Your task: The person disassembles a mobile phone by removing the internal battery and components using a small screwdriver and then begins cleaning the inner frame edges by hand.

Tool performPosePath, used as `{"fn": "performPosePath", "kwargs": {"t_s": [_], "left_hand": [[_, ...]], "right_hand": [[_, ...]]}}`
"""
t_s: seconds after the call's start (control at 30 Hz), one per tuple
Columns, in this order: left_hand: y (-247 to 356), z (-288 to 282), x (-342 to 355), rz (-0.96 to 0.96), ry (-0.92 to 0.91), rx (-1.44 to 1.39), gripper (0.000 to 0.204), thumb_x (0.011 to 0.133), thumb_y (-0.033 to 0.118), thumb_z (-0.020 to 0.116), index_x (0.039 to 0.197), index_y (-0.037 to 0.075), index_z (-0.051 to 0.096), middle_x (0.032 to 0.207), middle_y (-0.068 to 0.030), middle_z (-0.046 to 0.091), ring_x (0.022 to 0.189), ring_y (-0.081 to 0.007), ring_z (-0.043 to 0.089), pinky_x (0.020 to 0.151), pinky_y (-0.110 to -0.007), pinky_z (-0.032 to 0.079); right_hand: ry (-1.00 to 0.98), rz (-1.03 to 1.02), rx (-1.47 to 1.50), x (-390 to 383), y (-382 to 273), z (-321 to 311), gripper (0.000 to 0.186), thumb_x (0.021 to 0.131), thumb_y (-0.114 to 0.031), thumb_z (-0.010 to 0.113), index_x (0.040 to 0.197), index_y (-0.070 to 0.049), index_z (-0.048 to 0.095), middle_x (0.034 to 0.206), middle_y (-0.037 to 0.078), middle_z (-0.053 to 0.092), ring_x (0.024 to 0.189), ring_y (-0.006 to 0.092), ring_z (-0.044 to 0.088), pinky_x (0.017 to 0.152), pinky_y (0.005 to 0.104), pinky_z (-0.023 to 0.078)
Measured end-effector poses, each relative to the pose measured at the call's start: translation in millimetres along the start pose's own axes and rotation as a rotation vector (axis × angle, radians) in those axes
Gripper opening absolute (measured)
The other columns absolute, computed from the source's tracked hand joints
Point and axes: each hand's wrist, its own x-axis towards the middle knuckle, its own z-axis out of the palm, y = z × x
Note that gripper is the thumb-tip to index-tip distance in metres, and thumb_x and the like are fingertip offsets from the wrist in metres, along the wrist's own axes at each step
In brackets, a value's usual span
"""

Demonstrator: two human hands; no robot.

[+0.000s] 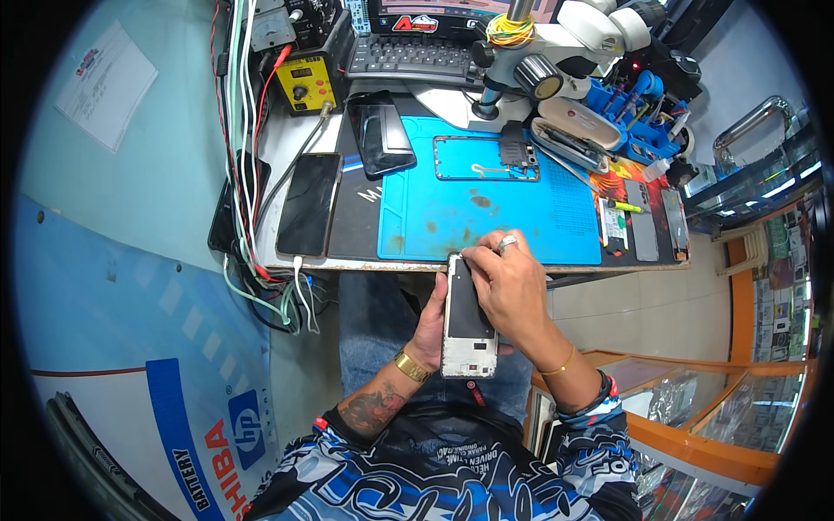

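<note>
A phone mid-frame [465, 352], silvery-white with a large black panel area, stands lengthwise in front of me just off the table's near edge. My left hand [427, 330] is closed around it from the left and beneath; the thumb lies along its left side and fingertips show at the right. Over its upper end, my right hand [512, 291], with a ring on one finger, has its fingertips pinched together at the top edge. Whatever those fingertips hold is hidden. A blue work mat [512, 227] lies just beyond both hands.
On the mat lies another opened phone frame [460, 176] with an orange flex cable. Two dark phones [310, 204] [382, 139] are to the left, near a yellow soldering station [306, 84]. A microscope [539, 76], tool tray [638, 108] and phone parts [645, 230] occupy the right side.
</note>
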Motion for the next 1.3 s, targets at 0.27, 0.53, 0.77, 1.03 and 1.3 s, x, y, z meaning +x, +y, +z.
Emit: {"fn": "performPosePath", "kwargs": {"t_s": [0.27, 0.53, 0.77, 1.03, 1.3], "left_hand": [[1, 5, -2, 0.009, 0.027, 0.007, 0.09, 0.094, 0.082, 0.039, 0.163, 0.027, 0.025, 0.161, -0.0123, 0.038, 0.145, -0.0372, 0.044, 0.106, -0.072, 0.046], [7, 3, -6, -0.002, 0.03, -0.067, 0.085, 0.095, 0.08, 0.041, 0.158, 0.022, 0.034, 0.148, -0.0147, 0.05, 0.131, -0.0364, 0.058, 0.09, -0.069, 0.058], [24, -13, -13, -0.137, 0.001, -0.169, 0.086, 0.097, 0.079, 0.04, 0.149, 0.011, 0.046, 0.123, -0.0244, 0.06, 0.107, -0.0364, 0.066, 0.074, -0.061, 0.063], [43, -9, -19, -0.198, -0.023, -0.132, 0.081, 0.101, 0.075, 0.034, 0.144, 0.008, 0.049, 0.119, -0.026, 0.063, 0.102, -0.0362, 0.072, 0.069, -0.058, 0.066], [46, -10, -20, -0.239, 0.077, -0.108, 0.084, 0.098, 0.079, 0.031, 0.147, 0.012, 0.047, 0.123, -0.0256, 0.06, 0.103, -0.0388, 0.069, 0.064, -0.057, 0.064]], "right_hand": [[-0.025, 0.041, -0.001, 3, -7, -1, 0.013, 0.081, -0.003, 0.074, 0.094, -0.002, 0.076, 0.091, 0.01, 0.066, 0.09, 0.0306, 0.063, 0.073, 0.0413, 0.053], [-0.075, -0.02, -0.048, 10, -5, 5, 0.01, 0.079, -0.004, 0.071, 0.089, -0.005, 0.073, 0.092, 0.008, 0.065, 0.091, 0.0308, 0.061, 0.067, 0.0431, 0.053], [-0.183, -0.291, -0.003, 27, 19, -1, 0.02, 0.075, -0.002, 0.075, 0.094, -0.007, 0.075, 0.09, 0.005, 0.063, 0.09, 0.0273, 0.061, 0.07, 0.0389, 0.053], [-0.266, -0.464, 0.05, 26, 11, -1, 0.015, 0.075, -0.006, 0.069, 0.088, -0.006, 0.074, 0.095, 0.006, 0.064, 0.092, 0.0272, 0.06, 0.072, 0.0402, 0.053], [-0.244, -0.411, 0.033, 30, 16, -4, 0.016, 0.074, -0.006, 0.069, 0.089, -0.006, 0.074, 0.093, 0.006, 0.064, 0.092, 0.0279, 0.06, 0.073, 0.0396, 0.054]]}}
